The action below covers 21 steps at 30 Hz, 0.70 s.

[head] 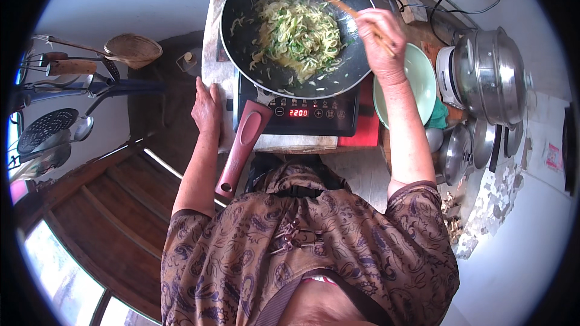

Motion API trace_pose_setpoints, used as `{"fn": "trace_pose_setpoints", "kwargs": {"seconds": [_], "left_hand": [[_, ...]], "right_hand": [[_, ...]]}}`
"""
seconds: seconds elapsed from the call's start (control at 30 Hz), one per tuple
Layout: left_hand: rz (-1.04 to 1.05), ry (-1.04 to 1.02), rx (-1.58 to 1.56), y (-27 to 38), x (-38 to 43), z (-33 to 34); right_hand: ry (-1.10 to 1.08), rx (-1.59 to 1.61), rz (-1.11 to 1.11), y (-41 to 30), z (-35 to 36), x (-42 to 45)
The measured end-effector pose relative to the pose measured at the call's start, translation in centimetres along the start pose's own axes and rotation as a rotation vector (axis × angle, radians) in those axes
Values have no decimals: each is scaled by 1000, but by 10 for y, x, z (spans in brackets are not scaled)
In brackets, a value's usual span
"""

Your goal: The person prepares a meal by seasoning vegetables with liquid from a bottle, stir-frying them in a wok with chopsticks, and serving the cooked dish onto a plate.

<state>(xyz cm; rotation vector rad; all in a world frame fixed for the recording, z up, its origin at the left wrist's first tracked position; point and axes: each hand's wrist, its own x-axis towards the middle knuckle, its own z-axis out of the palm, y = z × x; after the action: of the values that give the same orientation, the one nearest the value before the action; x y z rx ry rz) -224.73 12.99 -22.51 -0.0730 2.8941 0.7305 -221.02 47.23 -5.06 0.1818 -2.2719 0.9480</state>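
A dark frying pan (240, 50) holds pale shredded food (299, 31) mixed with chopped greens. It stands on a black induction cooker (297, 122) with a lit red display, its pinkish-red handle (242, 149) pointing towards me. My right hand (383, 43) grips a wooden utensil (340, 4), perhaps chopsticks or a spatula handle, whose far end reaches into the pan over the food. My left hand (207, 106) rests at the left edge of the cloth-covered table (213, 31), left of the cooker, with nothing held in it. Under my right forearm lies a pale green bowl (417, 81).
Right of the bowl are a stacked metal steamer pot (489, 77) and several pot lids (456, 154). Black power cables (453, 9) run behind, past a small block (413, 8). Hanging utensils, including a slotted skimmer (47, 129) and a woven strainer (133, 50), are at the left.
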Motion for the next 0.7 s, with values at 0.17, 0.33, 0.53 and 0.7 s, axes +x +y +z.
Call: {"fn": "trace_pose_setpoints", "kwargs": {"seconds": [0.17,0.33,0.53,0.7], "left_hand": [[-25,20,0,-5,-2,-2],[-29,0,24,0,-1,-2],[-6,26,3,-3,-1,0],[-28,31,28,0,-4,-3]], "right_hand": [[62,26,5,-7,4,9],[-148,110,-12,3,21,12],[-104,44,-46,-8,23,28],[-190,125,-1,-20,23,27]]}}
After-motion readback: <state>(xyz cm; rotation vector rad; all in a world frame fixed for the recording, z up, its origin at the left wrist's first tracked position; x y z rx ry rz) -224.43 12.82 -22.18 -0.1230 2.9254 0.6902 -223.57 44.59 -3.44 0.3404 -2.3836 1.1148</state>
